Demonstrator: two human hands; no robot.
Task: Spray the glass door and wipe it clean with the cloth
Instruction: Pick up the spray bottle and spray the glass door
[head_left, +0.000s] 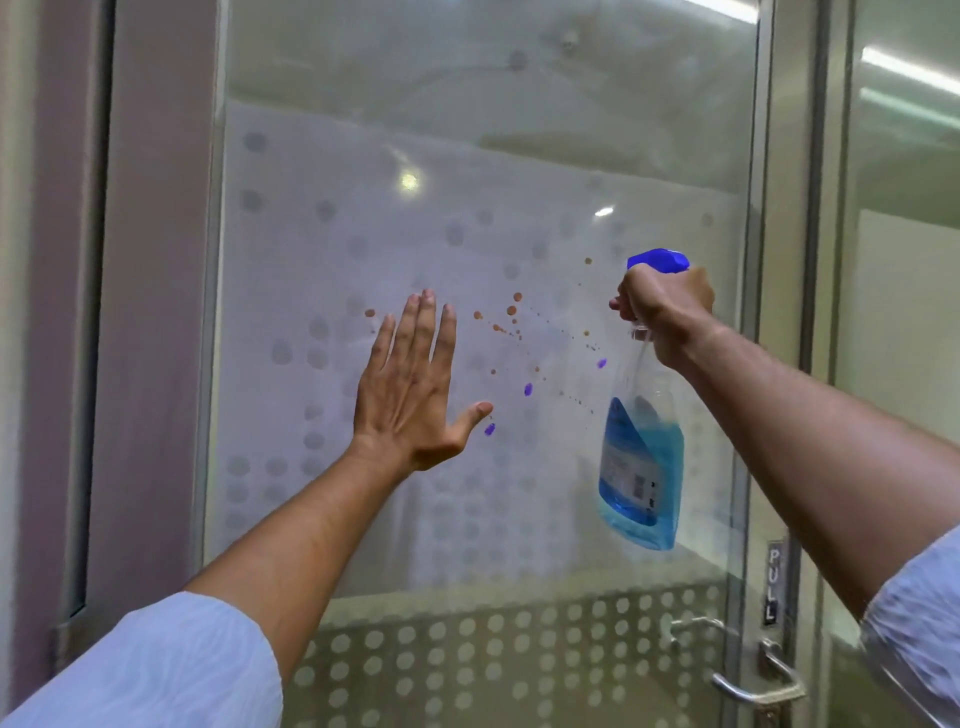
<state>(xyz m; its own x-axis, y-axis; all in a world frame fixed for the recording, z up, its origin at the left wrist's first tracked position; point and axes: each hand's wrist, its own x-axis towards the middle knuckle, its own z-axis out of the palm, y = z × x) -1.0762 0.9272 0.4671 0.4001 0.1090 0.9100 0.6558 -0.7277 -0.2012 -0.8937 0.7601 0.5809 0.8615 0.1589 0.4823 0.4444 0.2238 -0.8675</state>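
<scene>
The glass door fills the middle of the view, frosted with a dot pattern. Brown and purple spots are spattered across its centre. My left hand is flat against the glass with straight fingers, just left of the spots. My right hand grips the neck and trigger of a clear spray bottle with a blue head and blue liquid, held upright to the right of the spots, nozzle toward the glass. No cloth is in view.
A metal lever handle and a "PULL" label sit at the door's lower right. A metal frame borders the door on the right, with another glass panel beyond. A mauve wall post stands on the left.
</scene>
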